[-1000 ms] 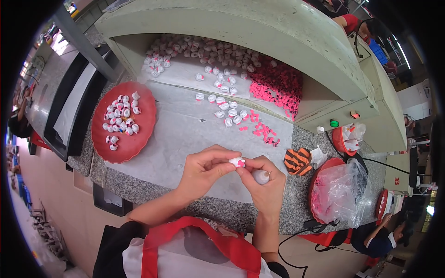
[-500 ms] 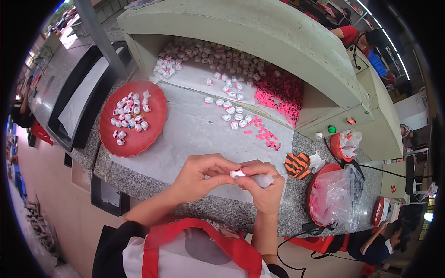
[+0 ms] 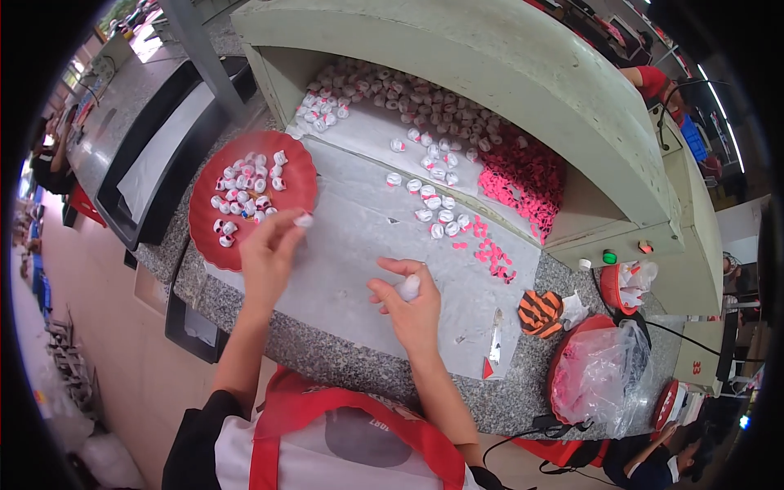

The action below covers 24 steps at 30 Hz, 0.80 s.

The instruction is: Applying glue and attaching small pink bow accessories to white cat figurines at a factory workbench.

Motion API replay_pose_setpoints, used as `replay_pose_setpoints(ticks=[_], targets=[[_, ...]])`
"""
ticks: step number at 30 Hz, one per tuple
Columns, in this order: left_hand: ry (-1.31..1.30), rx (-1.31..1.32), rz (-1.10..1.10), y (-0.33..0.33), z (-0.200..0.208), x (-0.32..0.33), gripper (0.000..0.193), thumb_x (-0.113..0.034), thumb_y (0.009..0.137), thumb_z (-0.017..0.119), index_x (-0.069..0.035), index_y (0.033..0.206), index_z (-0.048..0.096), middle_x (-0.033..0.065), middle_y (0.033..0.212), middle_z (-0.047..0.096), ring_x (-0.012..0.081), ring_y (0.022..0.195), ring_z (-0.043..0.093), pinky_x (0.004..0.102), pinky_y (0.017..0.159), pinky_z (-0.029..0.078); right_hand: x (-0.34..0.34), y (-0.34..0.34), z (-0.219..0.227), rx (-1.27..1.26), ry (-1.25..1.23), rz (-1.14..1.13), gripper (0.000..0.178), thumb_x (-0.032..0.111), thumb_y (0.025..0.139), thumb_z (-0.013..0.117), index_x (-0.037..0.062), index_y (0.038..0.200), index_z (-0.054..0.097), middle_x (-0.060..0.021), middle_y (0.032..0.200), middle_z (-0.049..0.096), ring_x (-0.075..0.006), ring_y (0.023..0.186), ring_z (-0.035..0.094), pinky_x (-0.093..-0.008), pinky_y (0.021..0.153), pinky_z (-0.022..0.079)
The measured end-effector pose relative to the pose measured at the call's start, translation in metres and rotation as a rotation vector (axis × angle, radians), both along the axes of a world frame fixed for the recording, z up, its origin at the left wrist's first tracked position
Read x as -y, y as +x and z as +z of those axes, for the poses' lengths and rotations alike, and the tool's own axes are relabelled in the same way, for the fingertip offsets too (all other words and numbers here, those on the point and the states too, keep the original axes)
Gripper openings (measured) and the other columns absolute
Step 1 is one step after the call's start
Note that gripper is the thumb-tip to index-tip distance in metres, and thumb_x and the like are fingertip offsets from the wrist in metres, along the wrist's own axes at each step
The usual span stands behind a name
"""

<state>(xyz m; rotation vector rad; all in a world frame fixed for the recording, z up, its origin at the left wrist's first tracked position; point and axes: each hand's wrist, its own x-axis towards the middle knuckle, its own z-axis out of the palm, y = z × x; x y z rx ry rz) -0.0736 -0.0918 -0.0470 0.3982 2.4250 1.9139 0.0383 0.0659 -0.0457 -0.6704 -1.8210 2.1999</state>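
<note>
Holds a small rounded white piece (image 3: 304,220) in a tight pinch of the left hand (image 3: 273,245), at the right rim of a red scalloped plate (image 3: 207,214); cups a small white bottle (image 3: 408,287) in the loosely spread right hand (image 3: 411,309) above the paper sheet (image 3: 347,261). Shows a modest batch of marked pieces (image 3: 260,184) apparently finished on the plate, with far more seemingly left: white pieces (image 3: 428,191) on the sheet and in the far cabinet (image 3: 506,49), beside pink cutouts (image 3: 523,184).
</note>
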Motion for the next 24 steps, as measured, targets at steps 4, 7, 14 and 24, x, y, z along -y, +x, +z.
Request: replay_pose_setpoints(ticks=[4, 7, 14, 24], targets=[[-0.58, -0.632, 0.141, -0.028, -0.012, -0.036, 0.028, 0.0, 0.069, 0.061, -0.01, 0.096, 0.06, 0.0092, 0.096, 0.056, 0.0241, 0.085, 0.056, 0.0313, 0.07, 0.048, -0.03, 0.017, -0.002, 0.063, 0.162, -0.103, 0.025, 0.002, 0.072, 0.063, 0.0024, 0.091, 0.046, -0.0076, 0.09, 0.056, -0.0109, 0.06, 0.057, -0.0206, 0.048, 0.044], [-0.498, -0.586, -0.214, -0.016, -0.042, -0.116, 0.024, -0.006, 0.069, 0.063, -0.01, 0.093, 0.06, 0.0086, 0.093, 0.055, 0.0255, 0.081, 0.055, 0.0352, 0.065, 0.047, -0.031, 0.03, -0.001, 0.008, 0.24, -0.151, 0.028, -0.002, 0.073, 0.06, 0.0027, 0.095, 0.043, -0.006, 0.088, 0.051, -0.0115, 0.064, 0.056, -0.0214, 0.052, 0.045], [-0.002, 0.142, -0.613, -0.016, -0.02, -0.121, 0.03, -0.008, 0.073, 0.062, -0.009, 0.102, 0.056, 0.0055, 0.093, 0.055, 0.019, 0.079, 0.054, 0.0287, 0.064, 0.043, -0.052, 0.067, 0.015, -0.137, 0.442, -0.227, 0.039, -0.011, 0.071, 0.053, 0.0034, 0.104, 0.036, -0.0074, 0.085, 0.048, -0.0136, 0.073, 0.056, -0.023, 0.062, 0.047], [0.593, 0.573, -0.726, 0.061, 0.039, -0.082, 0.033, 0.004, 0.077, 0.057, 0.0, 0.109, 0.051, 0.0152, 0.104, 0.054, 0.018, 0.092, 0.055, 0.0286, 0.074, 0.049, -0.016, 0.087, 0.075, -0.297, 0.512, -0.514, 0.031, 0.006, 0.065, 0.057, -0.0022, 0.095, 0.051, -0.0076, 0.082, 0.052, -0.0144, 0.069, 0.051, -0.0258, 0.068, 0.043]])
